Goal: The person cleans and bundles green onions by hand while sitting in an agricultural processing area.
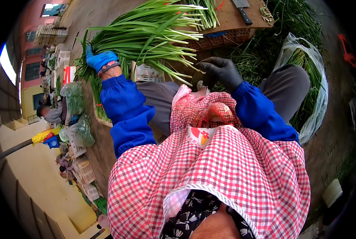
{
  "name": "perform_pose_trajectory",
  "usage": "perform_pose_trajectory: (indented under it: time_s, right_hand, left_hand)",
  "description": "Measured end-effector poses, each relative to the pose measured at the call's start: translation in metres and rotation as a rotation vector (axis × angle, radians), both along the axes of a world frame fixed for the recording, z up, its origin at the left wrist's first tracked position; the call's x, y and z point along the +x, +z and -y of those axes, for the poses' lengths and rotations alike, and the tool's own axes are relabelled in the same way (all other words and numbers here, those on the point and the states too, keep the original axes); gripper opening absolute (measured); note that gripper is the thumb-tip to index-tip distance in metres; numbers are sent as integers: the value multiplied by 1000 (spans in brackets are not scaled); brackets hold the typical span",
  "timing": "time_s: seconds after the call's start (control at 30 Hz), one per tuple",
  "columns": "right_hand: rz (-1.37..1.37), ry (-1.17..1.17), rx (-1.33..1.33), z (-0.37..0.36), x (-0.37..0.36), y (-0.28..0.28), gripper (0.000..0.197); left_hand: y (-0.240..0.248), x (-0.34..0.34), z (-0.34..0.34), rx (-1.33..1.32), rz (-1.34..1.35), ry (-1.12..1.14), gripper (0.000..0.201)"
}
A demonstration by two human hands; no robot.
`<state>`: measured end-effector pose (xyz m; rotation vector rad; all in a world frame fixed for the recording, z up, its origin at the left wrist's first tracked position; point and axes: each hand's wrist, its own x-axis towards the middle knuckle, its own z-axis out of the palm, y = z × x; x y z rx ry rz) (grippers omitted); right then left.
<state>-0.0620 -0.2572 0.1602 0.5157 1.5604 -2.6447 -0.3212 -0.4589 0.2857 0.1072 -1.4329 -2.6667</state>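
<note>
My left hand (100,60), in a blue glove, is wrapped round the leafy end of a large bunch of garlic chives (146,38). The long flat green leaves reach to the right and end in pale stems. At those stem ends, my right hand (222,71), in a dark grey glove, has its fingers pinched together at the tip of one low stem. Another bunch of chives (207,16) lies beyond, on a wooden board (225,20) resting on a reddish crate (229,40). A cleaver (243,11) with a black handle is on the same board.
Loose green leaves (245,65) are heaped right of the board. A clear plastic bag (323,87) of greens stands beside my right knee. More chives (96,93) and a white basket (149,73) are near my left knee. Crates, bagged greens (73,97) and people line the left.
</note>
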Motion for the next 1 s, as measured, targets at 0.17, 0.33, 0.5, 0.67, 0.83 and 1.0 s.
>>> perform_pose_trajectory:
  time_s: [0.17, 0.33, 0.5, 0.67, 0.83, 1.0]
  right_hand:
    - [103, -4, -245, 20, -31, 1, 23]
    - [-363, 215, -237, 32, -25, 41, 16]
    - [-462, 896, -218, 7, 15, 61, 14]
    - [-427, 320, 1250, -22, 32, -21, 33]
    - [-10, 134, 197, -18, 26, -53, 42]
    - [19, 188, -165, 20, -23, -41, 38]
  left_hand:
    - [10, 24, -29, 13, 2, 56, 34]
    - [-11, 16, -31, 131, 4, 20, 32]
    - [-18, 17, -36, 65, 59, 26, 34]
    - [-13, 10, -13, -6, 20, 14, 38]
    - [-7, 9, -12, -85, -14, 29, 39]
    - [2, 11, -20, 7, -26, 35, 31]
